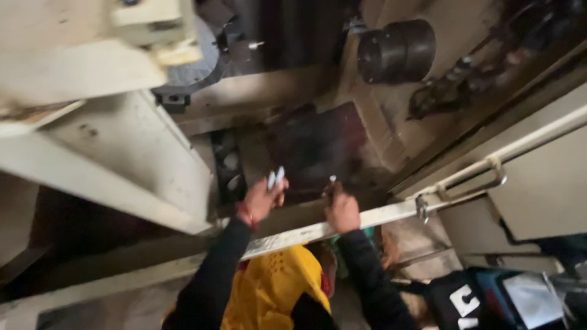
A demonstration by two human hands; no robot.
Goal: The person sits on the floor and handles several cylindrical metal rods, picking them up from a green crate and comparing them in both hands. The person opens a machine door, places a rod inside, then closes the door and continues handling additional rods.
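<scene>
The left hand (260, 200) gripped two small white pieces (276, 178) near the dark plate (315, 150); the right hand (341, 211) pinched another white piece (332, 179). A pale rail (373, 217) crossed beneath both wrists.

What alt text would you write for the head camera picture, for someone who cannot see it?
Two hands in black sleeves reach into a grimy cream-painted machine: the left hand holds small white pieces, the right hand one more, over a dark plate. A pale bar crosses below them.
</scene>
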